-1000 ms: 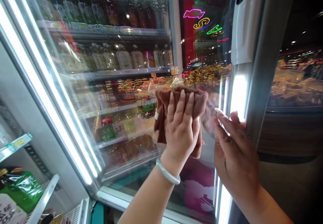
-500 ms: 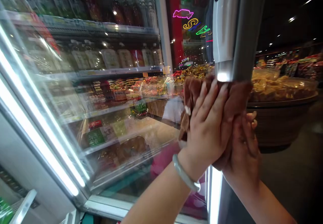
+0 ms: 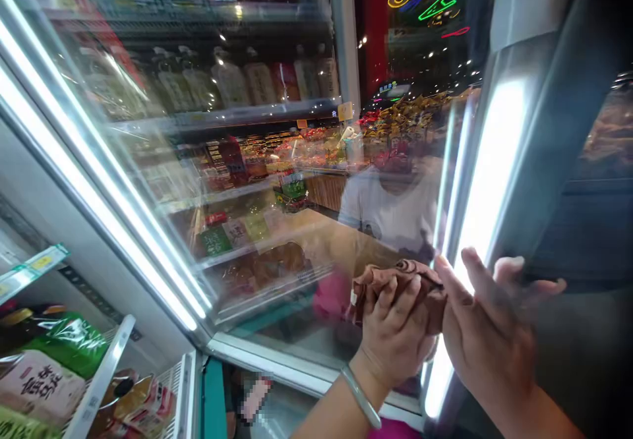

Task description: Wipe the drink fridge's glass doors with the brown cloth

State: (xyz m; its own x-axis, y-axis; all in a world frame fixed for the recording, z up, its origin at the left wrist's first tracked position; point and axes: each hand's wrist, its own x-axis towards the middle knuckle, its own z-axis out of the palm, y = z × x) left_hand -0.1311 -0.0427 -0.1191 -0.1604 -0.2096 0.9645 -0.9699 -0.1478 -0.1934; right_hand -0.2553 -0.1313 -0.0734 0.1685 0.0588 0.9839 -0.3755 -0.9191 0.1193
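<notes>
My left hand (image 3: 395,347), with a pale bangle (image 3: 363,399) at the wrist, has its fingers closed over a bunched brown cloth (image 3: 378,277). It presses the cloth toward the glass door (image 3: 297,287), low and near the lit strip. Beside it, my right hand (image 3: 489,333) is raised with spread fingers. The thumb side of that hand is close to the cloth, in front of the door's bright edge light (image 3: 494,155). Whether the right hand touches the frame, I cannot tell.
A second light strip (image 3: 113,169) runs down the left side. Lower left, shelves hold packaged food, including a green package (image 3: 74,340). Shelved bottles (image 3: 227,76) and a reflected person in a white shirt (image 3: 380,202) appear in the glass. A grey door frame (image 3: 558,129) stands right.
Both hands have moved down with the cloth, away from below the door handle. My right hand has come off the cloth and its fingers are now spread. The view has shifted.
</notes>
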